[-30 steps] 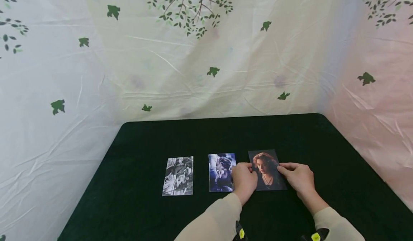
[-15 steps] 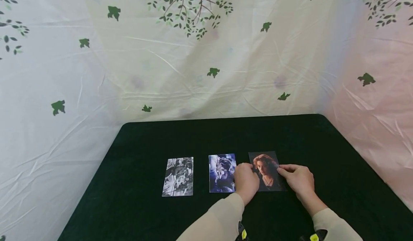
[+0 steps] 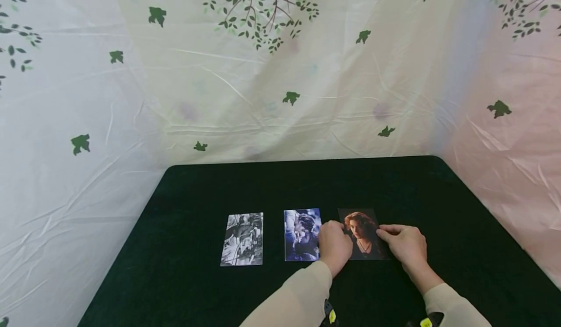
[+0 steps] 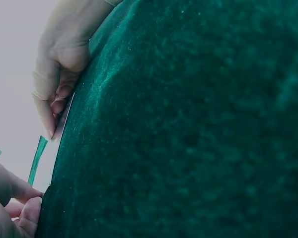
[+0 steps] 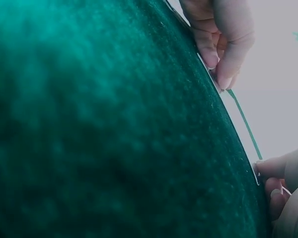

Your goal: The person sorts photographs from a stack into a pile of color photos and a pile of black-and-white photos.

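Three photo cards lie in a row on a dark green cloth-covered table (image 3: pixel 175 288). At the right of the row is a dark portrait photo card (image 3: pixel 363 244), showing a red-haired person. My left hand (image 3: pixel 335 248) pinches its left edge and covers part of it. On the opposite edge, my right hand (image 3: pixel 406 244) grips the card between thumb and fingers. Seen side-on in the left wrist view, the card (image 4: pixel 52 156) lies low against the cloth. Just left of my left hand sits a blue-toned photo card (image 3: pixel 301 237).
A black-and-white photo card (image 3: pixel 242 239) lies farthest left. Behind the table hangs a pale curtain (image 3: pixel 245 108) with green leaf and bird prints. The table's far edge has rounded corners.
The portrait card's far edge has come down toward the cloth. My left hand has shifted slightly right. My right hand stays at the card's right edge.
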A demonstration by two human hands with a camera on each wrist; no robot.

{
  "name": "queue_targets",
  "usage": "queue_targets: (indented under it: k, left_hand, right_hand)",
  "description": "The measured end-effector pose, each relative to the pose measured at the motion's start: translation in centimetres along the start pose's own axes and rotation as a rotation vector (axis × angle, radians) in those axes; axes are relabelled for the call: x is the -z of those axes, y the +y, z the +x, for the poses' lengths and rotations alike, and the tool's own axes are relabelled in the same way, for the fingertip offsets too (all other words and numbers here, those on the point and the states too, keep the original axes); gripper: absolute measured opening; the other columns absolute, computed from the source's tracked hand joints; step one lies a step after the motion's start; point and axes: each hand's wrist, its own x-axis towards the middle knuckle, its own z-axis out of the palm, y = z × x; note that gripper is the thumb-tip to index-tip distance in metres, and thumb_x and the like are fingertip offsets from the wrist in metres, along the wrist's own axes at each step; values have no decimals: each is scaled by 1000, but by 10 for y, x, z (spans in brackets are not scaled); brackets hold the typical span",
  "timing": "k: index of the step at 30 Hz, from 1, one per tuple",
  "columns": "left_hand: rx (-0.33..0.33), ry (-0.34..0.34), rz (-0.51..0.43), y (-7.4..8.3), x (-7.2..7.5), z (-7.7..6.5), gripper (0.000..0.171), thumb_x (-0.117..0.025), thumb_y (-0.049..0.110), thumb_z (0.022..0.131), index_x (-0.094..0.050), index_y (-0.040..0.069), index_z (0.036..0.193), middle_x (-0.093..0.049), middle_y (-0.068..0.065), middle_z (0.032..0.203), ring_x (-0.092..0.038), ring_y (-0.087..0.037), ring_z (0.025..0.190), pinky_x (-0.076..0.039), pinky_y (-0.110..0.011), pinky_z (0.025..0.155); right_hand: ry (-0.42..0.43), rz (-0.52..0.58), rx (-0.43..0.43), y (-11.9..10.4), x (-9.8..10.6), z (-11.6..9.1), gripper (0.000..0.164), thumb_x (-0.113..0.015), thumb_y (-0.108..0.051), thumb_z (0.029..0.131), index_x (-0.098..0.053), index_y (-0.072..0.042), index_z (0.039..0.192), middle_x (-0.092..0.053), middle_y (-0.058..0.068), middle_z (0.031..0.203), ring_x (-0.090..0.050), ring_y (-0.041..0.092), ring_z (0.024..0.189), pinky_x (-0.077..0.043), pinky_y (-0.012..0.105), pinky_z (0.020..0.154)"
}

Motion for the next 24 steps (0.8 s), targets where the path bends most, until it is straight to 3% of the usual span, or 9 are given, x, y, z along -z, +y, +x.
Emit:
queue_targets:
  k: [19,24]
  left_hand:
    - [23,-23,-25,0,2,2,14,-70,2,79,-75,1,92,-71,-10,93,-66,-23,89,-53,-38,77]
    - [36,-56,-65,0,5,3,16,-69,1,79,-75,0,93,-72,-10,93,-63,-14,75,-52,-32,67]
  right_hand:
    - [-18,-36,50,1,1,1,36,-63,-40,92,-70,-12,114,-65,15,116,-58,25,97,-42,34,69]
    - [-18,-38,47,-1,1,1,36,-63,-39,92,-71,-12,114,-65,15,116,-58,24,96,-44,34,68]
